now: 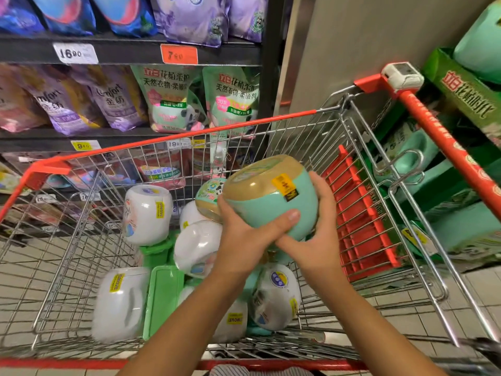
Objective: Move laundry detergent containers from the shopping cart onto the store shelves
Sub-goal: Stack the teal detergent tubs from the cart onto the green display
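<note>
I hold a teal detergent container [271, 196] with a tan lid and a yellow sticker above the shopping cart [173, 139]. My left hand [244, 237] grips its near side, thumb across the teal body. My right hand [320, 229] curls round its right side and underside. Below, in the cart, lie several white detergent jugs [146, 210] with yellow stickers, a second teal container [210, 196] and a green flat pack [162, 297].
Dark store shelves [130, 50] at the left carry refill pouches and price tags. A beige wall stands behind the cart. Green cartons and teal jugs [461, 96] are stacked at the right, beside the cart's red handle [447, 142]. The red child seat flap [360, 215] lines the cart's right wall.
</note>
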Demonstrator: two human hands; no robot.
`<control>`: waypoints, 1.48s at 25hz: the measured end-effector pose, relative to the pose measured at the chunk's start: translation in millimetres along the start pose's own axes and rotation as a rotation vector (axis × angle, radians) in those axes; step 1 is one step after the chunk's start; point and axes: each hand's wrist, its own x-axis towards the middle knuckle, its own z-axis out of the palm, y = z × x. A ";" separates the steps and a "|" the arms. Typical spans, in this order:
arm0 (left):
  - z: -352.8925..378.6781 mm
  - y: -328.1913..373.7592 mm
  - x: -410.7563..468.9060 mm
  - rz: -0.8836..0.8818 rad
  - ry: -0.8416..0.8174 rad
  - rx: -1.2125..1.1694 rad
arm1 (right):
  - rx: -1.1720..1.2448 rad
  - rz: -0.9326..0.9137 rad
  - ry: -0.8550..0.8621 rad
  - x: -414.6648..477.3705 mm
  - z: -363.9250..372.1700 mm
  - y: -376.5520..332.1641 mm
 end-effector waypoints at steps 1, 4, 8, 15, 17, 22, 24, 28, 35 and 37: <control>-0.9 -0.1 2.2 -0.005 0.025 -0.026 | -0.054 -0.044 -0.044 -2.5 -1.1 -1.7; -20.6 5.0 7.9 -0.042 0.028 -0.059 | -0.080 -0.106 -0.155 -0.2 -17.1 -3.0; -48.2 7.9 12.3 -0.108 -0.103 -0.197 | 0.110 0.017 -0.190 18.0 -30.4 -8.3; -52.3 0.8 2.1 -0.122 -0.186 -0.557 | 0.695 0.443 -0.488 32.2 -38.1 -4.0; -49.5 7.2 4.0 -0.113 -0.139 -0.532 | 0.655 0.418 -0.454 28.6 -41.1 -4.6; -25.0 35.9 11.0 -0.037 -0.234 -0.002 | 0.543 0.254 -0.139 19.3 -61.7 -27.2; -5.0 47.5 11.0 0.039 -0.337 0.117 | 0.519 0.213 -0.060 11.9 -73.6 -42.1; 44.5 69.0 4.8 0.175 -0.562 0.119 | 0.421 0.128 0.090 -6.8 -113.8 -85.4; 136.0 82.0 -27.8 0.262 -0.765 -0.022 | 0.240 0.020 0.156 -33.6 -210.0 -139.7; 166.1 79.6 -37.2 0.291 -0.771 -0.021 | 0.209 0.005 0.133 -36.5 -241.1 -139.5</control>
